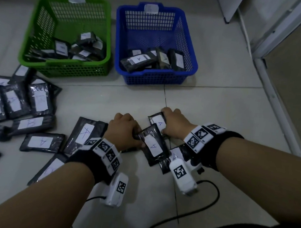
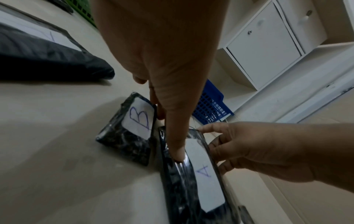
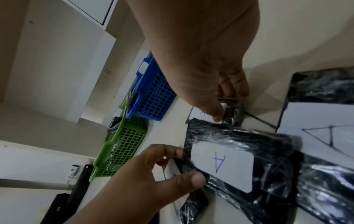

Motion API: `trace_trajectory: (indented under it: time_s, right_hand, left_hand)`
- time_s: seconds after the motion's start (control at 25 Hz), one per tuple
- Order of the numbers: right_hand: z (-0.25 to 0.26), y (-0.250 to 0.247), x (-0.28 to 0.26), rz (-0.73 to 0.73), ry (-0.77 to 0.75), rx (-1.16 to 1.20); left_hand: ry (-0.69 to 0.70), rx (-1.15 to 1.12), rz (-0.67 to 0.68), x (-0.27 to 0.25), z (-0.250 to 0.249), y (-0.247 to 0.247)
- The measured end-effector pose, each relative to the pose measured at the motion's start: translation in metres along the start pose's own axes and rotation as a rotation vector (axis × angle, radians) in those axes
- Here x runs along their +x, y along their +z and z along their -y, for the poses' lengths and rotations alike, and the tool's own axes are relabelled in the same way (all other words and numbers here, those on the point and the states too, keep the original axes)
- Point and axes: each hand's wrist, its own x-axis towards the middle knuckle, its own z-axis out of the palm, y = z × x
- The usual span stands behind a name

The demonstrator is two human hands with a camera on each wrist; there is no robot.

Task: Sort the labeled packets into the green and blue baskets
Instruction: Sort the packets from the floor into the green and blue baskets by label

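In the right wrist view, the right hand [image 3: 206,63] reaches down from the top, its fingertips [image 3: 217,116] pinching a far packet [image 3: 232,112] whose label is mostly hidden. The near packet [image 3: 229,163], black with a white label marked A, lies just this side of that one, overlapping it. The left hand [image 3: 149,180] grips the near packet's left edge, thumb on top. Another A packet [image 3: 316,125] lies right of it, partly underneath. Left of the near packet stand the green basket [image 3: 118,148] and, beyond it, the blue basket [image 3: 151,97], side by side.
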Motion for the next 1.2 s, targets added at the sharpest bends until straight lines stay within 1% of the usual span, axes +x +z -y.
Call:
trace_trajectory:
  time_s: [0.08, 0.16, 0.2, 0.28, 0.32, 0.36, 0.44, 0.56, 0.68, 0.72, 0.84, 0.92, 1.04, 1.12, 1.2]
  right_hand:
    - [0.004, -0.002, 0.000, -0.012, -0.015, 0.095]
    - [0.004, -0.005, 0.002, 0.006, -0.043, 0.206]
    - [0.004, -0.007, 0.003, 0.009, -0.048, 0.280]
    - [0.004, -0.013, 0.004, -0.020, -0.052, 0.492]
    - [0.007, -0.017, 0.003, -0.050, -0.063, 0.601]
    - [0.010, -0.020, 0.003, -0.081, -0.064, 0.699]
    - [0.020, -0.028, 0.004, -0.124, -0.084, 0.839]
    - [0.031, -0.041, 0.007, -0.170, -0.160, 0.972]
    - [0.036, -0.052, 0.007, -0.269, -0.204, 1.106]
    - [0.038, -0.058, 0.010, -0.313, -0.199, 1.148]
    - [0.039, -0.082, 0.026, -0.458, -0.155, 1.206]
    - [0.036, -0.105, 0.041, -0.537, -0.136, 1.230]
    - [0.028, -0.128, 0.062, -0.635, -0.114, 1.150]
    - [0.020, -0.134, 0.076, -0.658, -0.068, 1.069]
    - [0.013, -0.132, 0.087, -0.631, -0.029, 0.994]
  left_hand:
    - [-0.013, -0.243, 0.009, 0.000, 0.007, -0.005]
    - [-0.059, -0.610, 0.054, 0.000, 0.016, -0.010]
    - [-0.094, -0.808, 0.048, 0.000, 0.022, -0.013]
    - [-0.184, -1.173, -0.015, 0.000, 0.028, -0.021]
    - [-0.229, -1.317, -0.051, 0.000, 0.029, -0.027]
    - [-0.272, -1.415, -0.087, -0.001, 0.027, -0.032]
    - [-0.290, -1.497, -0.168, 0.002, 0.023, -0.044]
    - [-0.259, -1.573, -0.259, 0.011, 0.014, -0.060]
    - [-0.188, -1.693, -0.273, 0.022, 0.004, -0.077]
    - [-0.150, -1.716, -0.268, 0.025, 0.000, -0.085]
    - [-0.018, -1.690, -0.295, 0.046, -0.003, -0.105]
    - [0.042, -1.616, -0.353, 0.068, 0.000, -0.117]
    - [0.009, -1.288, -0.504, 0.098, 0.006, -0.124]
    - [-0.027, -1.073, -0.534, 0.113, 0.009, -0.125]
    - [0.007, -0.893, -0.522, 0.122, 0.012, -0.121]
